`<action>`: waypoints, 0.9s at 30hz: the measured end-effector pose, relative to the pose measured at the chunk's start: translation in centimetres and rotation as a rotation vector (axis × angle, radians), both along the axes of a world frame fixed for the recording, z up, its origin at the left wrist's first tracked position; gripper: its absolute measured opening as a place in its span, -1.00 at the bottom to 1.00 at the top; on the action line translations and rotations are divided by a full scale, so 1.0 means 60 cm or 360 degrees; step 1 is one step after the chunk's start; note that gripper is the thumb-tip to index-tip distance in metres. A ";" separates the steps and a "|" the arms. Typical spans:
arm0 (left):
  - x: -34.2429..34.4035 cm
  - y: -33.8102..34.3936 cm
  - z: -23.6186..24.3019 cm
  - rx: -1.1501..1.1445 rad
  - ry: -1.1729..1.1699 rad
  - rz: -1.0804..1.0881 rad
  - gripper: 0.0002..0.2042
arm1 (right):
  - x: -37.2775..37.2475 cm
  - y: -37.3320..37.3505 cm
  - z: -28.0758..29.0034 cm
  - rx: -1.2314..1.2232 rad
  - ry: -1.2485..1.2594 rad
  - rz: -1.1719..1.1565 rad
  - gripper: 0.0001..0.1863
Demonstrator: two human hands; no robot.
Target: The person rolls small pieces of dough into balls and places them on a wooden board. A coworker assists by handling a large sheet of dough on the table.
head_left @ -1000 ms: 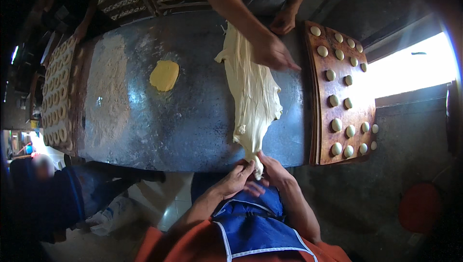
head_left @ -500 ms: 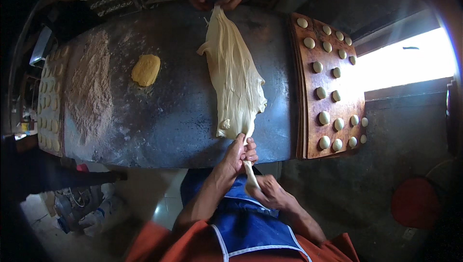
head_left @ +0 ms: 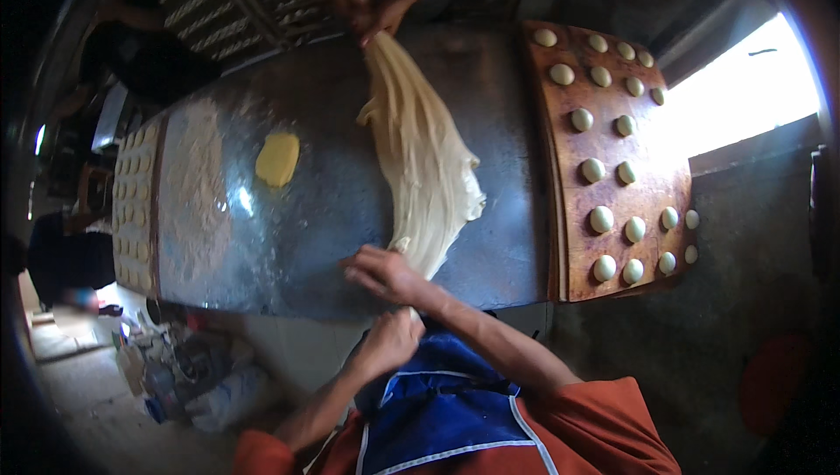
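A long, stretched sheet of pale dough (head_left: 418, 151) lies across the metal table (head_left: 332, 213), its far end held by another person's hands (head_left: 376, 20). My right hand (head_left: 385, 272) reaches leftward over the near end of the dough, fingers apart and slightly bent, nothing visibly gripped. Below it, at the table's near edge, my left hand (head_left: 394, 339) is closed on the thin end of the dough, mostly hidden by the fingers. A flat yellow lump (head_left: 277, 160) lies left of the dough sheet.
Wooden boards (head_left: 573, 230) with several dough balls stand at the right. Scattered flour (head_left: 197, 195) and a tray of small dough pieces (head_left: 133, 213) are at the left. People (head_left: 140, 46) stand beyond. A bright window (head_left: 735, 99) is at the right.
My left hand has drawn back toward my body with the dough end, while my right hand has swung up and left over it. The other person's hands have shifted lower and slightly left.
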State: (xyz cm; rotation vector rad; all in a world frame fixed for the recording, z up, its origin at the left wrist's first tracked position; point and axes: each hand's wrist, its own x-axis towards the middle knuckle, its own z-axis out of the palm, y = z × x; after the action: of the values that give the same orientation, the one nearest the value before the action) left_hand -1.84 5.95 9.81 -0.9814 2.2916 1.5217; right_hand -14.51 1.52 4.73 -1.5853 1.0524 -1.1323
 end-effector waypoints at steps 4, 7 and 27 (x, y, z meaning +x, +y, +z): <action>-0.103 -0.001 0.282 -0.0054 0.0916 -0.0529 -0.72 | 0.021 -0.006 -0.008 -0.0149 0.0081 0.0037 -0.76; -0.026 -0.083 0.204 -0.0394 0.1012 0.0358 -0.71 | -0.060 0.080 0.043 -0.0127 0.0244 -0.0330 -0.82; 0.093 -0.268 -0.153 -0.1130 0.0529 0.1041 -0.65 | -0.237 0.138 -0.046 0.0103 0.1523 -0.1352 -0.60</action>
State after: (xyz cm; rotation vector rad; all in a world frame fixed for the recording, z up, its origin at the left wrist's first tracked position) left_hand 3.71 -10.10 0.64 -1.9347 3.0348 1.0827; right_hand -28.73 9.83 1.95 -1.6753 2.5273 -0.7666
